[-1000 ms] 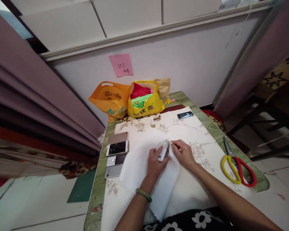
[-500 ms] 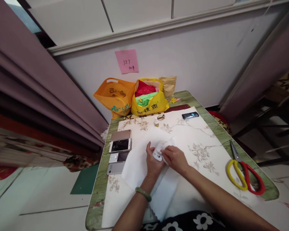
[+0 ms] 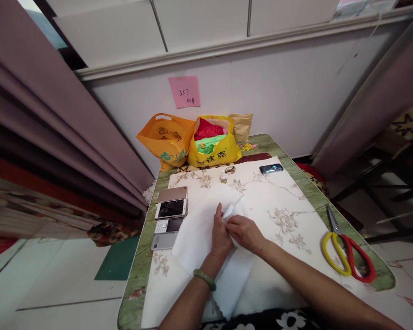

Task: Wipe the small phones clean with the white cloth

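Observation:
Near the middle of the table, my left hand point(image 3: 221, 236) is closed round a white phone, which is now mostly hidden by the fingers and the cloth. My right hand point(image 3: 247, 233) pinches the white cloth point(image 3: 196, 233) against it, close to the left fingers. The cloth spreads under both hands and hangs toward the near edge. Left of the cloth lie a gold phone point(image 3: 172, 194), a white phone with a cracked dark screen point(image 3: 172, 209), a white keypad phone point(image 3: 162, 226) and a silver phone point(image 3: 164, 241).
Red-and-yellow-handled scissors point(image 3: 344, 256) lie at the right edge of the table point(image 3: 137, 279). A black phone point(image 3: 271, 168), a small bottle point(image 3: 223, 177) and glasses point(image 3: 230, 170) lie farther back. Behind stand an orange bag point(image 3: 168, 137), a yellow bag point(image 3: 215, 153) and a brown pouch point(image 3: 241, 128).
The white phone's camera end, visible before, is now covered. The cloth is folded up over it, and my right hand has moved slightly down and closer to my left hand.

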Tool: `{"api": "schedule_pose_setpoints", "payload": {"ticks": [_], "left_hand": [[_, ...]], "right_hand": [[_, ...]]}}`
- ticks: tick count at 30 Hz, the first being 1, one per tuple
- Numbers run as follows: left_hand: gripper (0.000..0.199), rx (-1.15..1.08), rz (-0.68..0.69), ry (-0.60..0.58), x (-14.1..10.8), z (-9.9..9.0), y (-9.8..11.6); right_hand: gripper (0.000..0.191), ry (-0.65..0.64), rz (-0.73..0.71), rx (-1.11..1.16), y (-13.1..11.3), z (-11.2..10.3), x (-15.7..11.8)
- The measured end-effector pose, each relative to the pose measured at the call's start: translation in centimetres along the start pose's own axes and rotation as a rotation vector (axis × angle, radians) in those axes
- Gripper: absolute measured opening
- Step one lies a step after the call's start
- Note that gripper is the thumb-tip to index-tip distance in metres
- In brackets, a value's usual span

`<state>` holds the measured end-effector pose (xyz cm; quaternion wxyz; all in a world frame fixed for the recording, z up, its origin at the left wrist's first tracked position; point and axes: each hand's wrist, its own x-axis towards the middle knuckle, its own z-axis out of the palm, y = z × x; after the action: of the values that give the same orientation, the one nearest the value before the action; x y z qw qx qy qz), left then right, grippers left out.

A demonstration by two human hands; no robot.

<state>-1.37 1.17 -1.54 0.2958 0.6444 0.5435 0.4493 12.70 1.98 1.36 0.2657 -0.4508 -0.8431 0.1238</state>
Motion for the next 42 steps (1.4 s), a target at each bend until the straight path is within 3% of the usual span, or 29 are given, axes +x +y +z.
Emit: {"api": "schedule_pose_setpoints", "payload": {"ticks": [5,7,9,11,13,17,19,23,29,35,42], "left_hand": [[0.1,-0.023,0.002,-0.036,0.0,0.0,0.0],[0.096,-0.047,-0.02,-0.031,0.1,0.0,0.1],[0.074,-0.09,-0.069,0.016,0.1,0.1,0.2],[0.061,-0.11,-0.082,0.036,0.1,0.2,0.2],[0.067,-0.079,-0.028,0.009,0.1,0.2,0.1],[0.087,0.017,0.053,-0.017,0.0,0.0,-0.2],[0.085,0.025,0.075,-0.026,0.0,-0.1,-0.4],[0.079,0.004,0.07,-0.06,0.0,-0.2,-0.5],[0.09,0.009,0.016,-0.041,0.1,0.0,0.1],[0.068,-0.03,0.016,-0.012,-0.1,0.0,-0.2],[0.087,0.003,0.007,-0.025,0.1,0.1,0.1]], "right_hand": [[0.029,0.157,0.298,-0.128,0.9,0.2,1.2],[0.029,0.142,0.201,-0.105,0.6,0.2,1.3],[0.031,0.087,-0.007,-0.005,0.3,0.3,0.9],[0.033,0.042,-0.125,0.054,0.4,0.5,0.4],[0.037,0.029,-0.081,0.007,1.1,0.6,-0.1],[0.044,0.007,0.157,-0.16,1.9,0.4,-0.6],[0.048,-0.05,0.132,-0.152,1.3,0.1,-1.0],[0.051,-0.199,-0.073,-0.064,0.3,-0.4,-1.5],[0.056,-0.114,0.202,-0.212,1.6,-0.1,-0.5],[0.05,-0.232,-0.091,-0.062,0.4,-0.5,-1.5],[0.045,-0.073,0.213,-0.181,3.1,0.7,0.7]]}}
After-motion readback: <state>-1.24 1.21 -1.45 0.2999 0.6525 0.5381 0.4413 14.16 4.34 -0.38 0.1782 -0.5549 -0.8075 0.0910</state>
